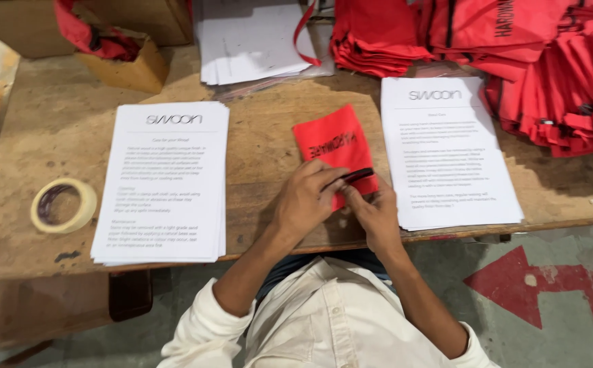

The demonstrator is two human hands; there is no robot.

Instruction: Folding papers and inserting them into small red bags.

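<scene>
Small red cloth pouch (335, 146) lay flat on the wooden worktop (58, 123), between two stacks of printed sheets, its near edge at the worktop's front. Left hand (304, 197) rested on the pouch's lower left part, fingers curled down and pinching at its mouth. Right hand (378, 212) met it from the right, fingertips closed on the same edge, where a dark band or drawstring (351, 178) showed; whether it gripped the cord or only the cloth could not be told. Both hands grasping, neither released. Judged the pouch light, soft and limp, likely to crease and slide on the wood unless pinned; best taken by the hemmed mouth or a corner, not the middle. Left paper stack (163, 180) near the left hand, apart from it; right paper stack (446, 150) just beside the pouch, touching or partly under the right hand. Tape roll (63, 205) well to the left. Piles of folded red pouches (555, 75) at the far right
</scene>
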